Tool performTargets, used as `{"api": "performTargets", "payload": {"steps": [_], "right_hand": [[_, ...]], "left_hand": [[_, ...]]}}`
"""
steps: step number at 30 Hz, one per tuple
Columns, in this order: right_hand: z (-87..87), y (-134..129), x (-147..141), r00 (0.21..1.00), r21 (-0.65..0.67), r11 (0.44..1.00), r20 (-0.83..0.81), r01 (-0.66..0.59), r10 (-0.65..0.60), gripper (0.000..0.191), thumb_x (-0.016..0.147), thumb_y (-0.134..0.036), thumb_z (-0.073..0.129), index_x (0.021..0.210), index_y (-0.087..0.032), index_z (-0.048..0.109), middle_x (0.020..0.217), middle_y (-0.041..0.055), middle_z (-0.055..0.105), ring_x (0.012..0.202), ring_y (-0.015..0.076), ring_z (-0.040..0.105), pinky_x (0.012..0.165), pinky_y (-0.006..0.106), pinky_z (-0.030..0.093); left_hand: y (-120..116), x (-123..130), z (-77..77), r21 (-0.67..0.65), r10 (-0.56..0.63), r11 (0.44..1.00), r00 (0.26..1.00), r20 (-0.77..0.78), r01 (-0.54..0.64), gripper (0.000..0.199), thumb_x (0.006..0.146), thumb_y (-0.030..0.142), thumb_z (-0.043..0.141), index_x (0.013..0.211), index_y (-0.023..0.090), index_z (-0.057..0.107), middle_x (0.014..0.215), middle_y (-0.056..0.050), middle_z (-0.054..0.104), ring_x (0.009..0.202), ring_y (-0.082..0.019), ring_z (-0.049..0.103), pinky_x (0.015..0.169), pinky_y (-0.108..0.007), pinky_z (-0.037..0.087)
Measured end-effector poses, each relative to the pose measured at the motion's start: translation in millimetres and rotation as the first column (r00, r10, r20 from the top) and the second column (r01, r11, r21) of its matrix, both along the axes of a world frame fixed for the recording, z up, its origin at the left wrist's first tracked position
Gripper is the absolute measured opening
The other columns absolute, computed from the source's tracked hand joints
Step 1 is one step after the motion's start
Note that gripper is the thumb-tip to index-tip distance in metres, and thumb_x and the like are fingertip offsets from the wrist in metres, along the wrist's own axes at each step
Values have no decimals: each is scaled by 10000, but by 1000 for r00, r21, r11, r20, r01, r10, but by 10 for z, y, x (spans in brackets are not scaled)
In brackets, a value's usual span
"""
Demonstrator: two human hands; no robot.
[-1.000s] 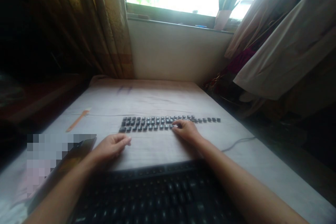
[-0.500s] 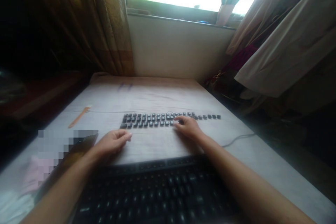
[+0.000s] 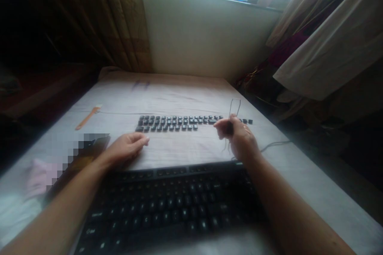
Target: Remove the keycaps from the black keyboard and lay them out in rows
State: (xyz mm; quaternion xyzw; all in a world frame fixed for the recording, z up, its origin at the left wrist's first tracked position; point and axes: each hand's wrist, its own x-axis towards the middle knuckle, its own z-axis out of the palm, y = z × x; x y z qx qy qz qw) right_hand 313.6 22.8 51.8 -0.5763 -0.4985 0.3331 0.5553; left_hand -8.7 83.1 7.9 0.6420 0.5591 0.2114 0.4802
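Note:
My right hand (image 3: 243, 137) is raised a little over the bed at the right end of the loose black keycaps (image 3: 176, 121). Its fingers are closed round the dark handle of a wire keycap puller (image 3: 235, 101), whose loop points up. More thin wire hangs blurred below those fingers. My left hand (image 3: 130, 145) rests with curled, pinched fingers just below the left end of the keycap rows; whatever it may hold is hidden. Nearest to me lies a black keyboard (image 3: 155, 207), with some keys in place and bare dark patches toward its upper rows and right side.
An orange-handled brush (image 3: 87, 118) lies on the pale sheet (image 3: 179, 95) at left. A dark flat object (image 3: 95, 147), partly pixelated, and a pink cloth (image 3: 37, 177) are beside my left arm. A cable (image 3: 275, 142) runs right. Clothes (image 3: 332, 59) hang at the right edge.
My right hand has left the keycap rows, moving right and lifting, and the puller's wire loop now stands upright in it. My left hand has barely moved. The view has tilted down.

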Motion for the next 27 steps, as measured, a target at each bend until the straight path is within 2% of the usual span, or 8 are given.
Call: {"api": "performTargets", "payload": {"steps": [3,7,9,11,14,20,27], "right_hand": [[-14,-115,-96,998,-46,999,-59,-21,18,605,854,-695,437,583,-187,625,465,-27,425,424,93,380,404,231,302],[-73,-156,-204,974,-138,966,-87,-219,209,572,797,-729,515,630,-188,590,456,-61,407,396,72,347,381,213,264],[-80,-161,-227,936,-221,910,-116,-352,333,468,772,-648,621,685,-193,561,476,-74,442,396,65,382,385,199,294],[-77,-170,-232,875,-280,829,-153,-484,459,370,743,-522,716,746,-192,550,528,-73,503,436,70,462,426,193,370],[-79,-194,-226,784,-297,726,-202,-621,588,314,738,-427,746,815,-182,566,636,-46,581,545,91,570,532,217,475],[-121,-223,-221,674,-352,586,-229,-730,702,360,774,-484,729,857,-169,575,662,-35,592,588,103,587,590,240,512],[-117,-246,-235,644,-386,550,-173,-741,746,275,824,-419,688,876,-168,589,680,-37,590,614,99,588,619,235,513]], "left_hand": [[10,-6,-20,11,-3,1000,1000,-13,3,442,719,633,615,751,191,614,491,68,483,414,-100,404,423,-211,291],[15,-21,-44,25,4,1000,1000,-30,-3,440,732,633,619,756,194,618,485,66,486,408,-99,399,416,-208,286],[10,-26,-45,30,6,1000,999,-38,-5,439,733,633,620,758,194,622,483,67,484,410,-99,400,417,-209,292],[-1,-23,-35,37,7,999,999,-40,-5,435,732,630,622,756,195,624,491,65,490,420,-99,404,424,-209,299],[-22,0,-6,41,12,999,999,-39,-10,434,721,629,628,735,196,612,491,64,488,425,-98,399,426,-209,295],[-45,52,53,12,13,1000,999,-32,-13,449,682,639,634,742,194,605,482,67,472,417,-100,386,423,-211,278],[-12,-3,67,-41,-49,998,998,-28,48,463,640,636,686,770,192,671,507,48,476,443,-112,405,434,-216,291]]}}
